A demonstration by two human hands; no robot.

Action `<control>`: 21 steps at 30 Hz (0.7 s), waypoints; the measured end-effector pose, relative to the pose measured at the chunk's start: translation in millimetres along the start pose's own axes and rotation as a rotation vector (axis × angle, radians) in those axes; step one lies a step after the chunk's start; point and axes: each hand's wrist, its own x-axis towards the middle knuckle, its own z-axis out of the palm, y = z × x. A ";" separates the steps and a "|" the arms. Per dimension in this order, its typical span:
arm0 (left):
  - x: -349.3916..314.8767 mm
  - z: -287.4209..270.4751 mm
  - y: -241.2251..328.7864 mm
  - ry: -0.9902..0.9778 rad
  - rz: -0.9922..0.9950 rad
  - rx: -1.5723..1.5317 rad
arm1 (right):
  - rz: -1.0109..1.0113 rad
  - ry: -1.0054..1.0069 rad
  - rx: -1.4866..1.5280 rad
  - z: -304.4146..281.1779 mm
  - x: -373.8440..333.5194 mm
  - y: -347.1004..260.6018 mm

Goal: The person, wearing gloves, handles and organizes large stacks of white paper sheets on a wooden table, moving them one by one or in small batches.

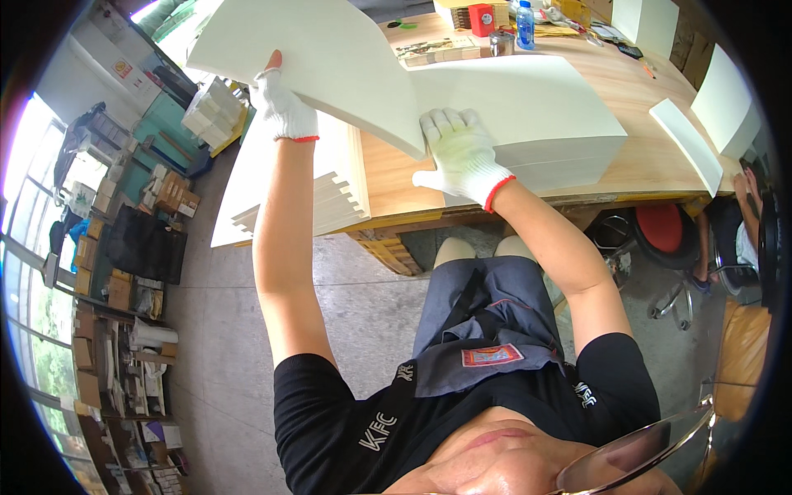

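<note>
My left hand, in a white knit glove with a red cuff and one bare fingertip showing, grips the near edge of a large white sheet. The sheet is raised and tilted, and looks stiff like card. Its lower corner comes down beside my right hand, also gloved. That hand lies with fingers spread on the near left edge of a thick stack of white sheets, its thumb pointing left. Below my left hand is another stack of white sheets, stepped along its near side. Fingers under the raised sheet are hidden.
On the wooden table stand a blue bottle, a metal can and a red box. White boards stand at the right, near another person's hands. A red-seated stool is below the table's right side.
</note>
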 end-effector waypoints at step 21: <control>-5.4 53.0 77.5 -0.220 0.167 -0.210 | -0.183 0.690 0.622 -94.8 64.7 -13.9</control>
